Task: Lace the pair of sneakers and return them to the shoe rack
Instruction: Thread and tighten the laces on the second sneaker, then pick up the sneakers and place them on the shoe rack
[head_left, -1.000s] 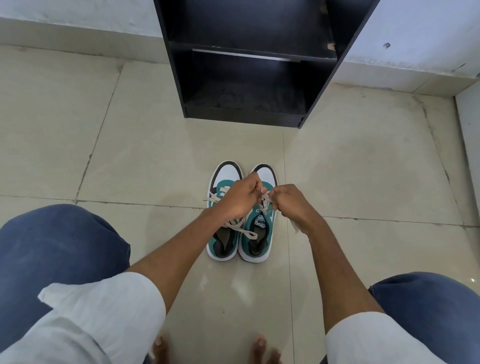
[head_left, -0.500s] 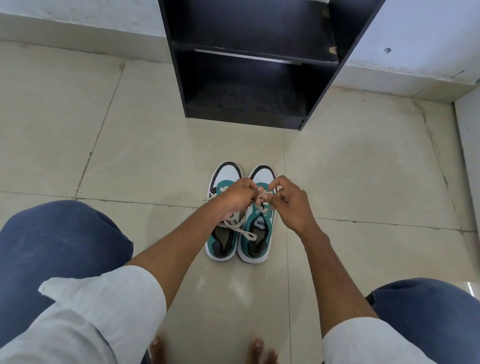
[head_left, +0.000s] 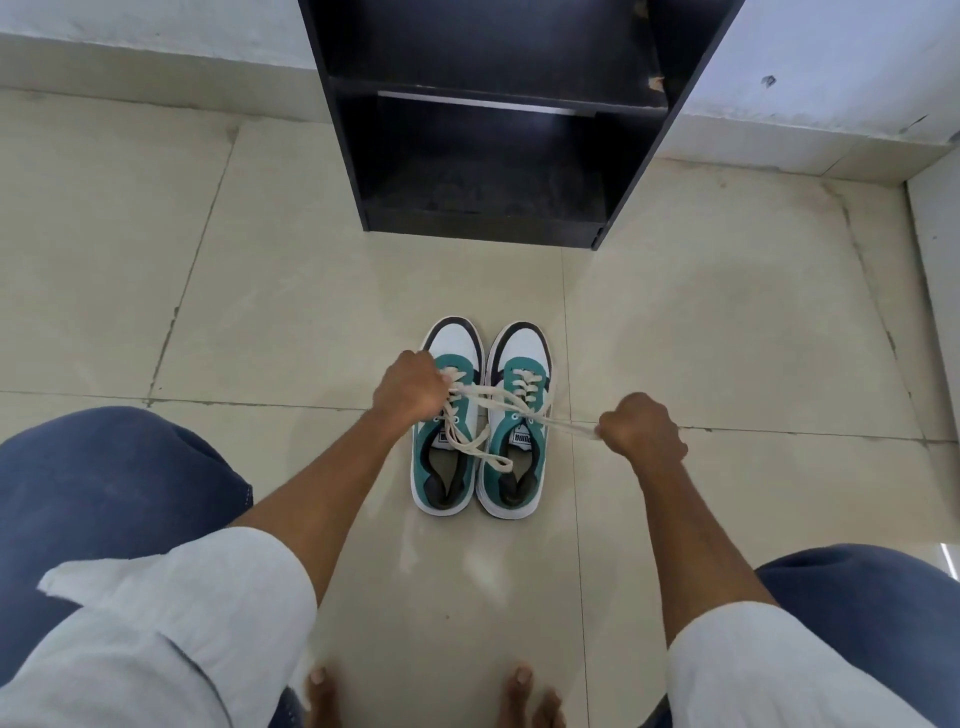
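Note:
Two teal, white and black sneakers stand side by side on the tiled floor, toes pointing at the rack: the left sneaker (head_left: 448, 467) and the right sneaker (head_left: 514, 467). A cream lace (head_left: 493, 402) of the right sneaker is stretched taut between my hands. My left hand (head_left: 410, 387) is fisted on one end over the left sneaker's laces. My right hand (head_left: 641, 428) is fisted on the other end, out to the right of the shoes. Loose lace loops (head_left: 475, 447) lie across both tongues. The black shoe rack (head_left: 488, 130) stands just beyond, its lower shelf bare.
My knees in blue jeans (head_left: 114, 488) flank the shoes, and my bare toes (head_left: 519, 680) show at the bottom edge. A white wall skirting (head_left: 156, 62) runs behind the rack; a wall corner (head_left: 935, 260) closes the right side.
My hands were together over the right sneaker's laces. They have pulled apart, the right hand moving out to the right, drawing the lace tight.

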